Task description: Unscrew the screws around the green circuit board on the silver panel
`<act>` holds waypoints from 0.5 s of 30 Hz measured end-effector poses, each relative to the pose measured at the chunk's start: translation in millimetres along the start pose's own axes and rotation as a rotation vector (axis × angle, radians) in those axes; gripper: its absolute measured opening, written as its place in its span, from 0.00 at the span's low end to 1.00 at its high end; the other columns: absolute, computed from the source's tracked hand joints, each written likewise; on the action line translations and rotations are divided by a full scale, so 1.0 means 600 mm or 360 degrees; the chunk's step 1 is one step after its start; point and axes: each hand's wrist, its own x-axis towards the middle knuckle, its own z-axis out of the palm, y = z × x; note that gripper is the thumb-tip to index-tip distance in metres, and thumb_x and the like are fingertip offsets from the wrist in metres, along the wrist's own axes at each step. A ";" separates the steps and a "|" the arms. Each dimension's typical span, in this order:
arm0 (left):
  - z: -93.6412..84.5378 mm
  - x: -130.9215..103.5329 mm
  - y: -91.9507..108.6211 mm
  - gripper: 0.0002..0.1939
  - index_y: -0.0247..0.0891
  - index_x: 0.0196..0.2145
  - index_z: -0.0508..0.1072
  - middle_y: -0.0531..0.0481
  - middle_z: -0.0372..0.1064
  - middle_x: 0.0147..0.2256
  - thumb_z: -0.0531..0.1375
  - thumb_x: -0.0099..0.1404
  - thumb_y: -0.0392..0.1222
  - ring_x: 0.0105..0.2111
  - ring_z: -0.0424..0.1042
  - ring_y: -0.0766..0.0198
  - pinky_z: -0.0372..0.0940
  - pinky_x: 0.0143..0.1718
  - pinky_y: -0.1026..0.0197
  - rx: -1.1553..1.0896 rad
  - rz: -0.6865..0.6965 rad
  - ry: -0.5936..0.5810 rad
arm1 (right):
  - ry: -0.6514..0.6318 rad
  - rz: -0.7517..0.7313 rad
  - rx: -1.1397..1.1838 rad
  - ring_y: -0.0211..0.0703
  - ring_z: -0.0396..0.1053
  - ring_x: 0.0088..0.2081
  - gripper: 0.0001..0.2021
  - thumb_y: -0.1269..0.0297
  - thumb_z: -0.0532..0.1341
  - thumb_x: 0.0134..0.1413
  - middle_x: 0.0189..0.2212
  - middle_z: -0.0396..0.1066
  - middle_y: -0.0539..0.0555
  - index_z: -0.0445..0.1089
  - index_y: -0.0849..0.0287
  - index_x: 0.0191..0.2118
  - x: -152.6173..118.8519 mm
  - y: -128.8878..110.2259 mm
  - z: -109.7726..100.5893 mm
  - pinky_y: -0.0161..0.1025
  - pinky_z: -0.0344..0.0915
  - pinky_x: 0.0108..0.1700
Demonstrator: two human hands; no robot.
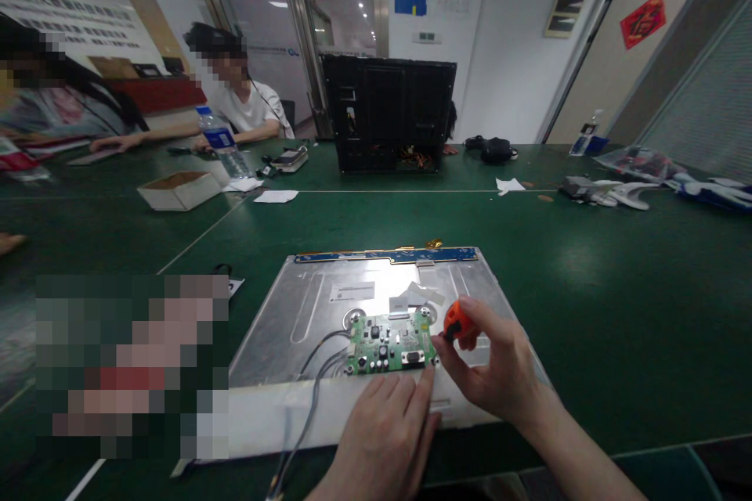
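A silver metal panel (311, 290) lies on the green table, with a blue circuit strip (352, 256) along its far edge. Mounted near its middle is a green circuit board (379, 340) with grey cables (317, 399) running off its left side. My right hand (499, 360) grips an orange-handled tool (457, 321) above the board's right edge. My left hand (388, 427) rests palm down on the panel's near white strip (264, 415), fingers stretched towards the board's lower edge, with the index fingertip by its lower right corner.
A black monitor housing (391, 109) stands at the far side of the table. Left of it are a water bottle (223, 141), an open box (179, 192) and two seated people. Gloves (616, 192) and plastic bags lie far right.
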 end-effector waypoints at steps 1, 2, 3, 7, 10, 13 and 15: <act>0.000 0.000 0.000 0.17 0.29 0.50 0.67 0.43 0.70 0.32 0.44 0.71 0.36 0.29 0.71 0.56 0.67 0.29 0.56 0.0001 -0.0001 -0.0002 | -0.0003 0.0000 0.0004 0.35 0.64 0.24 0.29 0.74 0.60 0.56 0.30 0.69 0.49 0.50 0.63 0.61 0.001 -0.001 -0.001 0.33 0.63 0.22; -0.001 0.000 0.000 0.17 0.29 0.50 0.67 0.43 0.70 0.32 0.44 0.71 0.36 0.29 0.71 0.56 0.67 0.29 0.56 0.0000 -0.0001 0.0002 | -0.0006 0.0003 0.0011 0.35 0.65 0.24 0.29 0.74 0.60 0.56 0.30 0.70 0.50 0.50 0.63 0.61 0.001 -0.002 -0.001 0.33 0.64 0.22; -0.001 0.000 0.000 0.17 0.29 0.50 0.67 0.43 0.70 0.32 0.44 0.71 0.36 0.29 0.71 0.56 0.67 0.29 0.56 0.0000 -0.0003 0.0003 | -0.0011 0.0010 0.0024 0.35 0.65 0.25 0.29 0.74 0.60 0.56 0.31 0.70 0.50 0.50 0.63 0.61 0.002 -0.003 -0.002 0.33 0.64 0.22; -0.002 0.003 0.000 0.18 0.27 0.52 0.65 0.42 0.71 0.32 0.44 0.71 0.35 0.29 0.71 0.56 0.67 0.29 0.56 0.0003 -0.0003 -0.0003 | -0.0033 0.0054 0.0087 0.35 0.66 0.24 0.30 0.77 0.57 0.55 0.34 0.72 0.53 0.49 0.63 0.62 0.003 -0.005 -0.004 0.33 0.64 0.21; -0.003 0.003 0.000 0.18 0.27 0.53 0.65 0.43 0.70 0.32 0.44 0.71 0.35 0.29 0.70 0.57 0.66 0.29 0.57 -0.0002 0.0011 0.0011 | -0.0043 0.0078 0.0111 0.35 0.66 0.24 0.30 0.78 0.56 0.54 0.36 0.73 0.56 0.49 0.63 0.62 0.003 -0.005 -0.003 0.33 0.64 0.21; -0.002 0.001 0.000 0.18 0.28 0.53 0.65 0.43 0.71 0.32 0.45 0.71 0.35 0.29 0.70 0.58 0.66 0.29 0.57 0.0000 0.0005 0.0004 | -0.0009 0.0069 0.0091 0.33 0.64 0.22 0.29 0.78 0.56 0.54 0.35 0.73 0.55 0.50 0.64 0.62 0.003 -0.004 -0.002 0.32 0.63 0.20; -0.001 0.000 0.000 0.18 0.28 0.53 0.65 0.43 0.71 0.32 0.45 0.71 0.35 0.30 0.70 0.58 0.67 0.30 0.57 -0.0001 0.0001 -0.0003 | 0.0005 0.0059 0.0064 0.33 0.63 0.21 0.29 0.78 0.57 0.54 0.31 0.71 0.52 0.50 0.63 0.61 0.004 -0.004 -0.001 0.32 0.63 0.19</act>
